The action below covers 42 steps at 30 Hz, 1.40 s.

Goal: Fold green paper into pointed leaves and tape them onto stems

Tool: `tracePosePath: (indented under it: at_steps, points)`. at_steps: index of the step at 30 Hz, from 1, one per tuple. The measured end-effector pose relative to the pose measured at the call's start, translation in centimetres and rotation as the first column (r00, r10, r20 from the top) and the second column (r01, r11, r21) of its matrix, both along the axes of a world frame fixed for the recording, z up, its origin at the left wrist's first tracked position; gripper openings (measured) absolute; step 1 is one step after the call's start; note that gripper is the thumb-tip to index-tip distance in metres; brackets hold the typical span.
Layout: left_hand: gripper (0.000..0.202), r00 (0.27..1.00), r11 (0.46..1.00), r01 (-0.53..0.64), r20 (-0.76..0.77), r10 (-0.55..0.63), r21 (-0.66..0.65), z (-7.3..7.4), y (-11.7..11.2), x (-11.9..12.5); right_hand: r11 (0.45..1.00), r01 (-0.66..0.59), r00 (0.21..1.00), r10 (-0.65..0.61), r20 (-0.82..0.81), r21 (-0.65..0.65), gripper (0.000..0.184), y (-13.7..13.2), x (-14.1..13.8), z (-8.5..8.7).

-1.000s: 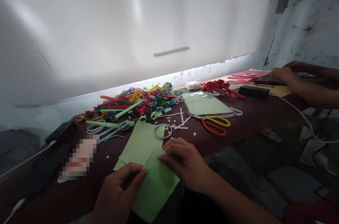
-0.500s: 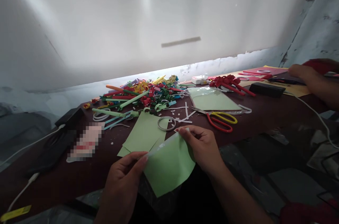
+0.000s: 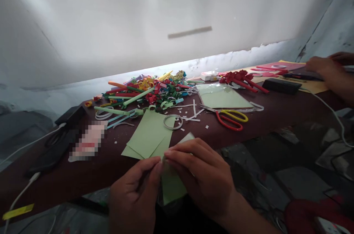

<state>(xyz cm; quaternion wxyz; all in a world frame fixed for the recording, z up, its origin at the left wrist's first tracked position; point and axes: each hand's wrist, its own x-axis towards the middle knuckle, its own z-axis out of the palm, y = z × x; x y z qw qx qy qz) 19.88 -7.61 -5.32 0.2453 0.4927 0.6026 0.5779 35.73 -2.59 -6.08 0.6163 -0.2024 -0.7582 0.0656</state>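
Note:
Both my hands hold a light green paper sheet [image 3: 172, 189] at the table's near edge. My left hand [image 3: 136, 193] pinches its left edge between thumb and fingers. My right hand [image 3: 201, 175] lies over its top with the fingers closed on the same edge, so most of the sheet is hidden. Just beyond my hands lie more green sheets [image 3: 149, 136] flat on the dark table [image 3: 265, 116], with a tape ring [image 3: 173, 121] at their far corner.
Red-and-yellow scissors [image 3: 231, 119] lie right of the ring, beside a green sheet in a clear sleeve [image 3: 222, 97]. A heap of coloured paper rolls and strips [image 3: 143, 95] fills the back. Another person's hands [image 3: 329, 71] work at the far right. A black phone [image 3: 70, 116] and cables sit left.
The green sheet was lifted off the table and spread between my hands, then brought down towards me; now my right hand has come over it and both hands meet at its edge.

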Motion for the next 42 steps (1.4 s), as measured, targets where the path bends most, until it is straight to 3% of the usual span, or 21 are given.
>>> tracePosePath:
  at_steps: [4, 15, 24, 31, 42]
  points:
    - [0.025, 0.957, 0.995, 0.077, -0.284, -0.056, 0.063, 1.0, -0.7, 0.8, 0.998, -0.025, 0.999, 0.027, 0.039, -0.064, 0.017, -0.2, 0.0, -0.2]
    - [0.014, 0.85, 0.972, 0.145, -0.526, -0.025, 0.187, 1.5, -0.5, 0.8, 0.998, -0.034, 0.99, 0.04, 0.135, -0.049, 0.016, -0.3, 0.1, 0.7]
    - [0.014, 0.921, 0.985, 0.074, -0.389, -0.008, 0.154, 1.7, -0.9, 1.6, 0.984, -0.095, 0.992, 0.105, 0.065, -0.15, 0.015, -0.5, -0.1, 0.8]
    - [0.012, 0.897, 0.979, 0.107, -0.441, -0.021, 0.171, 1.6, -0.8, 1.4, 0.991, -0.067, 0.995, 0.075, 0.07, -0.12, 0.013, -0.5, -0.2, 1.0]
    - [0.014, 0.976, 0.997, -0.002, -0.216, 0.019, 0.079, 2.2, -1.3, 2.4, 0.983, -0.072, 0.996, 0.063, -0.061, -0.167, 0.01, -0.7, -0.5, 0.8]
